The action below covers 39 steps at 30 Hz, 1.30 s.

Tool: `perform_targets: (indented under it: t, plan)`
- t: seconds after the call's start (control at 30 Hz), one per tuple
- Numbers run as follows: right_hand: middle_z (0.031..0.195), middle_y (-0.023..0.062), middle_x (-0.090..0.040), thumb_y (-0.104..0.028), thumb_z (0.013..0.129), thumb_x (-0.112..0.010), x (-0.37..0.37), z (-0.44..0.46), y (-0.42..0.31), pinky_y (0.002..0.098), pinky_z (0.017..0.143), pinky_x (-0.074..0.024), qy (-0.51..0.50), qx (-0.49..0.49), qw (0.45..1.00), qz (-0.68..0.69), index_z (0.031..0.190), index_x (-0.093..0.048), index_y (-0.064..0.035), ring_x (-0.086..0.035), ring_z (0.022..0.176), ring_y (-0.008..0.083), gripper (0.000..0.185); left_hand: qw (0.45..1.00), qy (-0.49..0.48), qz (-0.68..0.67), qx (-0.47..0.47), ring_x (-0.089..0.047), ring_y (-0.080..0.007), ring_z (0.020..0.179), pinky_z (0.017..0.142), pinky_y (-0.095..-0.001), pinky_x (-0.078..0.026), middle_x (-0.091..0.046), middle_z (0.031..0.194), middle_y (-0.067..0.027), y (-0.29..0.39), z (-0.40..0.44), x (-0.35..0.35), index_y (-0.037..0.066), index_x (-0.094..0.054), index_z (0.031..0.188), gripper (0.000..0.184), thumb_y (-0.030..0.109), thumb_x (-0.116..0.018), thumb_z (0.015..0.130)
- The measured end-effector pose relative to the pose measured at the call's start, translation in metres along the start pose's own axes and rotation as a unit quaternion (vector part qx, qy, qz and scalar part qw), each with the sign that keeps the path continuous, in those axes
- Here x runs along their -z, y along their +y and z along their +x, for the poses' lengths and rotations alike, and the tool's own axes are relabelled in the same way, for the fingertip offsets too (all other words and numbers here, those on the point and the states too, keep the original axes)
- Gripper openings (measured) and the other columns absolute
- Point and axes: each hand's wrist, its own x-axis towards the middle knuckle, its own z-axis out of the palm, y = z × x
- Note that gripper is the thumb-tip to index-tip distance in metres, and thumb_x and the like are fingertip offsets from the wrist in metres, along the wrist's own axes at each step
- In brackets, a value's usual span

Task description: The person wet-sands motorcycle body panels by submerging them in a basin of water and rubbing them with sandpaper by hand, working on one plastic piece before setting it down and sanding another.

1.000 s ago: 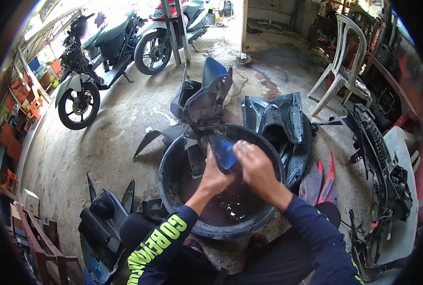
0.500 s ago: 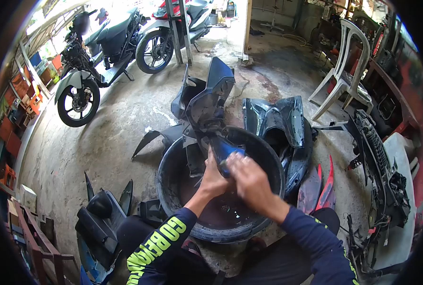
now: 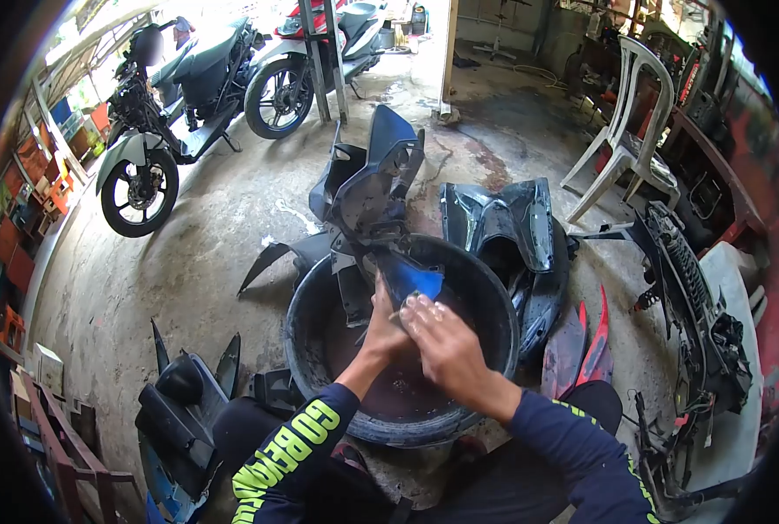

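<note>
A dark scooter body panel (image 3: pixel 376 196) with a bluish, wet-looking lower end (image 3: pixel 417 281) leans over a large black tub (image 3: pixel 297 371). My left hand (image 3: pixel 384 325) grips the panel's lower edge from the left side. Pressed against the panel's lower end are the fingers of my right hand (image 3: pixel 446 345), bent and held together. A thin edge of something shows under those fingertips, too small to name. Murky brownish water (image 3: pixel 398 384) lies in the tub below both hands.
More dark fairings (image 3: pixel 503 227) lie right of the tub, beside red-edged panels (image 3: pixel 592 345). Other black parts (image 3: pixel 184 406) rest at lower left. A plastic chair (image 3: pixel 625 131) stands at upper right, and two scooters (image 3: pixel 145 166) are parked at upper left.
My right hand has slid down and slightly left along the panel, uncovering more of its blue surface. My left hand keeps its grip. The whole view has shifted slightly.
</note>
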Motion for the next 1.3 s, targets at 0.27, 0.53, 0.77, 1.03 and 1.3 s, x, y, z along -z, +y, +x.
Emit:
perform_targets:
  t: [0.27,0.53,0.77,1.03,1.3]
  plan:
    - [0.12,0.0256,-0.063,0.004,0.077,-0.052,-0.005,-0.001,0.01,0.0443,0.103,-0.0449,-0.009,-0.004,1.0,0.01,0.116,-0.062,0.0077,-0.06,0.115,0.0383,0.04,0.987,0.026,0.108,-0.117,-0.063,-0.0222,0.101,0.088,-0.034,-0.052,-0.063,0.11,-0.0162,-0.03,0.002,0.008,-0.002,-0.03,0.14,0.093,0.008,-0.081,0.063]
    - [0.123,0.0244,-0.062,0.004,0.078,-0.053,-0.001,0.005,0.014,0.0447,0.103,-0.0448,0.007,-0.018,1.0,0.012,0.12,-0.061,0.0054,-0.058,0.12,0.0373,0.043,0.999,-0.007,0.031,0.027,-0.044,-0.0238,0.128,0.111,-0.0339,-0.033,-0.043,0.137,-0.0164,0.002,0.003,0.003,-0.003,-0.013,0.15,0.109,0.009,-0.079,0.064]
    - [0.125,0.0262,-0.061,-0.004,0.08,-0.053,-0.005,0.002,0.015,0.0444,0.105,-0.0432,-0.025,-0.011,1.0,-0.014,0.121,-0.06,0.0075,-0.057,0.121,0.0353,0.043,0.997,0.013,0.042,-0.067,-0.061,-0.0226,0.105,0.094,-0.0349,-0.048,-0.062,0.113,-0.0148,-0.037,-0.002,0.007,-0.001,-0.033,0.137,0.089,0.009,-0.082,0.065]
    - [0.126,0.0269,-0.059,0.004,0.079,-0.051,-0.011,0.006,0.031,0.0461,0.105,-0.043,-0.022,-0.06,0.997,0.031,0.121,-0.061,0.006,-0.055,0.122,0.0399,0.044,0.974,0.018,0.174,-0.145,-0.064,-0.0204,0.093,0.081,-0.0337,-0.053,-0.064,0.101,-0.0136,0.002,0.008,0.001,-0.002,-0.032,0.134,0.086,0.013,-0.081,0.066]
    - [0.128,0.024,-0.059,0.005,0.077,-0.053,-0.008,0.01,0.038,0.0449,0.107,-0.0424,-0.039,-0.058,0.998,0.013,0.125,-0.06,0.0034,-0.056,0.123,0.0358,0.048,0.973,-0.021,0.226,-0.051,-0.053,-0.033,0.116,0.103,-0.0419,-0.04,-0.05,0.128,-0.0235,-0.014,0.003,0.007,-0.003,-0.009,0.15,0.118,0.016,-0.084,0.061]
